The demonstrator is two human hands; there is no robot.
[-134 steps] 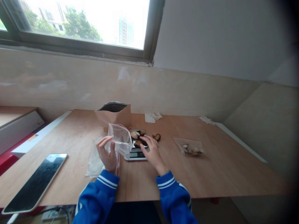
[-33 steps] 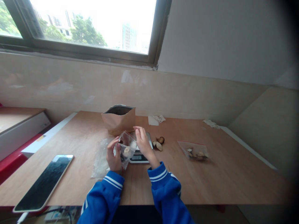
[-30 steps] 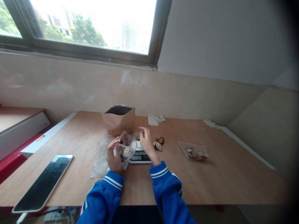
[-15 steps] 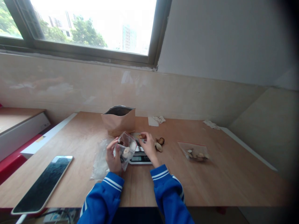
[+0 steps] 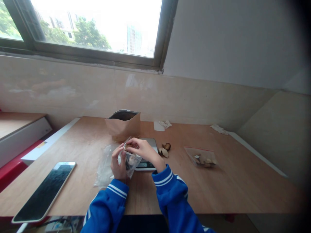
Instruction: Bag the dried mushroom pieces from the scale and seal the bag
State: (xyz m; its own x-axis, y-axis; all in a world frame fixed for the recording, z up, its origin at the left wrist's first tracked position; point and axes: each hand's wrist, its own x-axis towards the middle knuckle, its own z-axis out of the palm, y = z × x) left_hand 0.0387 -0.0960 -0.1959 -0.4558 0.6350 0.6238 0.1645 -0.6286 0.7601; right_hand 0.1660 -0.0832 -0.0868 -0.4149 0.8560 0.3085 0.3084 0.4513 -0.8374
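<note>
My left hand [image 5: 119,164] is closed on a clear zip bag [image 5: 132,162] that has pale and brown dried pieces inside. At the bag's mouth is my right hand [image 5: 141,149], its fingers pinching a brown dried slice [image 5: 128,147] that looks like dried mushroom. Behind and below the bag lies a kitchen scale [image 5: 152,143] with a small display at its front; the hands and bag cover part of it. Several dried mushroom slices [image 5: 165,149] rest on the table just right of the scale.
An open brown paper pouch [image 5: 123,127] stands behind the scale. Flat clear plastic bags [image 5: 104,168] lie to the left, and a phone [image 5: 46,191] farther left. A filled zip bag [image 5: 201,157] sits on the right. Crumpled tissue [image 5: 165,124] is near the wall.
My right hand has moved left from over the scale to the mouth of the zip bag, carrying the dried slice. My left hand and the bag have barely moved.
</note>
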